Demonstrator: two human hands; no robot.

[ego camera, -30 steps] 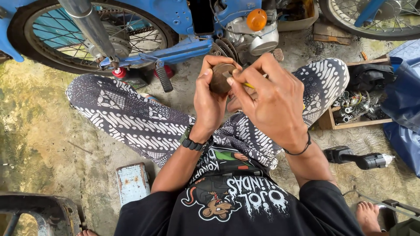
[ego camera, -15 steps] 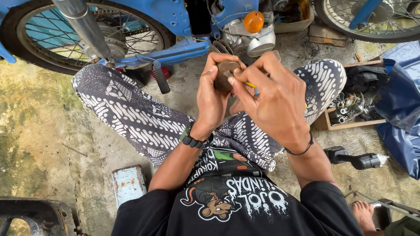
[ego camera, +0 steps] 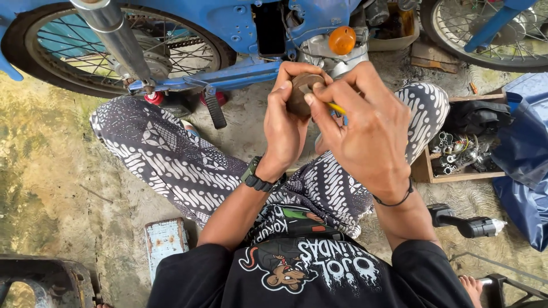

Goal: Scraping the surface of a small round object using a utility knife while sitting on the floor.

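My left hand (ego camera: 285, 122) grips a small round brown metal part (ego camera: 299, 97) held up in front of me. My right hand (ego camera: 365, 128) presses its thumb on the part's top and holds a thin tool with a yellow shaft (ego camera: 337, 108) against it. Both hands hover above my crossed legs in black-and-white patterned trousers (ego camera: 177, 162). Much of the part is hidden behind my fingers. A dark watch sits on my left wrist and a thin black band on my right.
A blue motorcycle (ego camera: 240, 34) stands just ahead, rear wheel (ego camera: 74, 45) at left, orange indicator (ego camera: 342, 40) near my hands. A wooden box of small parts (ego camera: 456, 157) lies at right beside blue cloth (ego camera: 528, 148). A black power tool (ego camera: 468, 223) and rusty white tin (ego camera: 164, 242) lie on the concrete.
Both hands stay closed around the brown part, held in about the same place. My view has shifted slightly, with the hands a little higher and closer to the motorcycle.
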